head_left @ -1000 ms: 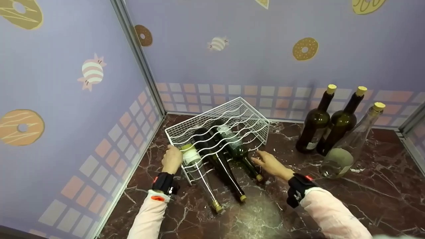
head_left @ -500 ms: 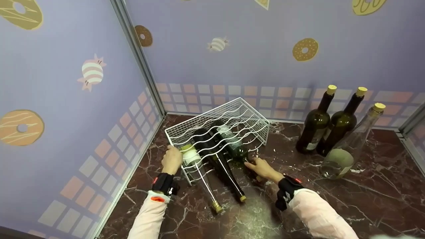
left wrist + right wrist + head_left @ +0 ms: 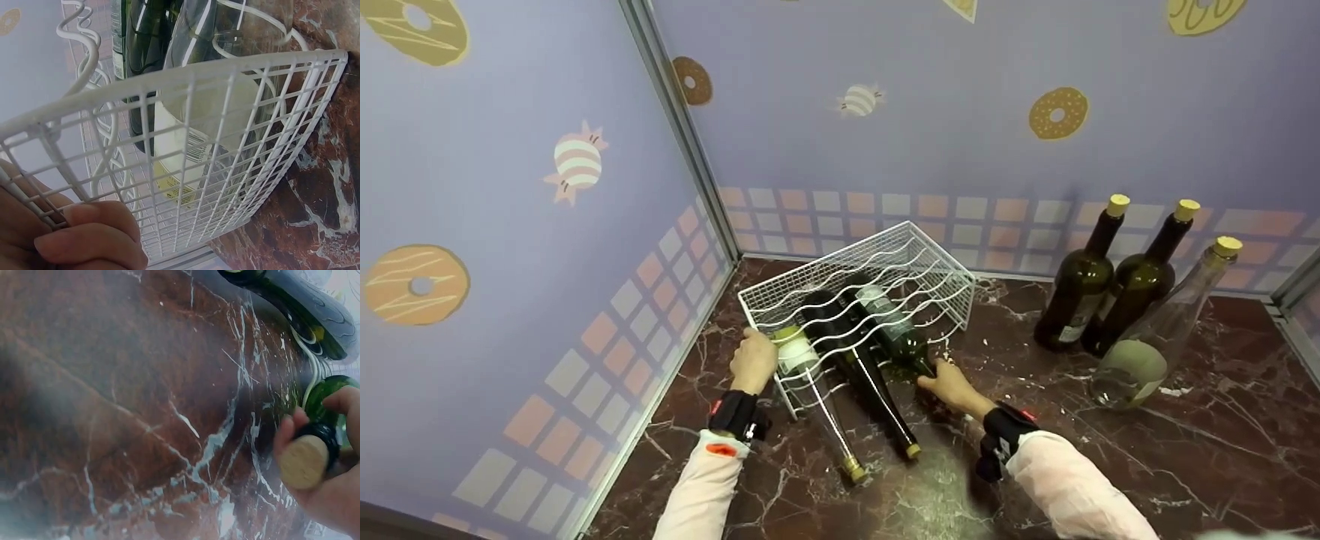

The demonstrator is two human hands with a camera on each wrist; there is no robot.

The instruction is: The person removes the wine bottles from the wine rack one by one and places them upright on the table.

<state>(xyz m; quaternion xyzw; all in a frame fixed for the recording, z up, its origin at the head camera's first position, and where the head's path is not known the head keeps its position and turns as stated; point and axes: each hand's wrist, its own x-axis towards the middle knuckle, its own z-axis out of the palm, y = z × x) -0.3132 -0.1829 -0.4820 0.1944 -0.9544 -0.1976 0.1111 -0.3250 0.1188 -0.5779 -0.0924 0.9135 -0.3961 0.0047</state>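
A white wire bottle rack [image 3: 802, 276] stands at an angle with three bottles lying in its wavy rails, necks toward me. My left hand [image 3: 754, 362] grips the rack's left mesh side; the left wrist view shows its fingers [image 3: 95, 239] curled over the wires. My right hand [image 3: 952, 386] holds the neck of the rightmost green wine bottle [image 3: 911, 343]. In the right wrist view the thumb and fingers wrap this neck, and its cork [image 3: 304, 462] faces the camera. Left of it lie a dark wine bottle [image 3: 877, 397] and a clear bottle [image 3: 831, 420] with a pale label.
Two dark corked bottles [image 3: 1076, 289] [image 3: 1136, 289] and a clear corked bottle [image 3: 1166, 330] stand upright on the marbled counter [image 3: 1035, 465] at right. Patterned walls [image 3: 945, 135] close off the back and left. White specks dot the counter near the rack.
My right hand has moved left from beside the rightmost bottle and taken hold of its neck. My left hand has stayed on the rack. The head view has shifted slightly.
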